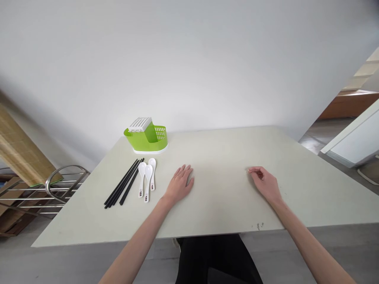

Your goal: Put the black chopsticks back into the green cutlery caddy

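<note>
My left hand (179,184) lies palm down on the pale table, fingers stretched out and nothing in it. Just left of it are three white spoons (148,172) with dark marks on their handles. Farther left lie several black chopsticks (123,185), side by side at a slant. My right hand (264,182) rests on its side on the table, fingers curled in towards the thumb, with nothing visible in them. Behind the spoons and chopsticks stands a green utensil caddy (142,141) with a white slotted top and a white base.
The table (219,157) meets a white wall (207,63) at the back. Past its left edge is a metal rack (32,197) with a rolled bamboo mat (23,146). A white cabinet-like panel (355,138) stands off to the right. My dark-clothed legs (217,256) are below the front edge.
</note>
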Action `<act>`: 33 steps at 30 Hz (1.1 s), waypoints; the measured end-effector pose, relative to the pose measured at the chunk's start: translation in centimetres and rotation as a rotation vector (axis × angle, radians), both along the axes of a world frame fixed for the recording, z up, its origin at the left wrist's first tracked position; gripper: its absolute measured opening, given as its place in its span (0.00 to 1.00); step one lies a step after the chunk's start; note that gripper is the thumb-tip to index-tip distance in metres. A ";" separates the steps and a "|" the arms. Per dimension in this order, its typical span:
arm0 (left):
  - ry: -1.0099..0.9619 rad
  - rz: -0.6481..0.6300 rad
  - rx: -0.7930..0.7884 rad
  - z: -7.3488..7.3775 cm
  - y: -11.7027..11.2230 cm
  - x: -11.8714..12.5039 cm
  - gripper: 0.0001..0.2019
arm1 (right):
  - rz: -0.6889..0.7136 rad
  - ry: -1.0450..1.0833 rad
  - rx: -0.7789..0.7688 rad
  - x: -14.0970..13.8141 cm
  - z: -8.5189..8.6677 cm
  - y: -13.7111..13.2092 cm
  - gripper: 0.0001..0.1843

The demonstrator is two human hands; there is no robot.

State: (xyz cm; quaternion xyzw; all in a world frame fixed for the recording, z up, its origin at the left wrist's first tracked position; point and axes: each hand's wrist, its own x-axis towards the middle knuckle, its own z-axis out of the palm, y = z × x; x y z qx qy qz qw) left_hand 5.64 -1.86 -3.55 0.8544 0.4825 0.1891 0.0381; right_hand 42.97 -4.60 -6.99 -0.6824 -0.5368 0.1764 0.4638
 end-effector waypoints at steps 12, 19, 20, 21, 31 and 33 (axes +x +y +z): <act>0.090 -0.057 -0.007 0.4 -1.4 -0.4 0.25 | 0.010 -0.015 -0.003 0.1 0.1 -0.2 0.14; 0.076 -0.170 -0.053 2.8 -7.0 -3.7 0.26 | 0.027 0.001 0.008 0.1 0.0 -0.1 0.12; 0.037 -0.151 -0.019 3.3 -7.6 -4.7 0.26 | 0.033 0.004 0.015 0.1 0.0 -0.1 0.12; -0.002 -0.111 0.038 3.7 -8.1 -5.8 0.25 | 0.037 0.006 0.018 0.1 0.0 -0.1 0.12; 0.189 0.134 0.070 5.0 -6.1 -15.4 0.32 | 0.039 0.010 -0.004 0.1 0.1 -0.1 0.11; 0.240 0.110 0.027 4.9 -5.7 -15.8 0.33 | 0.039 0.012 -0.001 0.1 0.0 0.0 0.11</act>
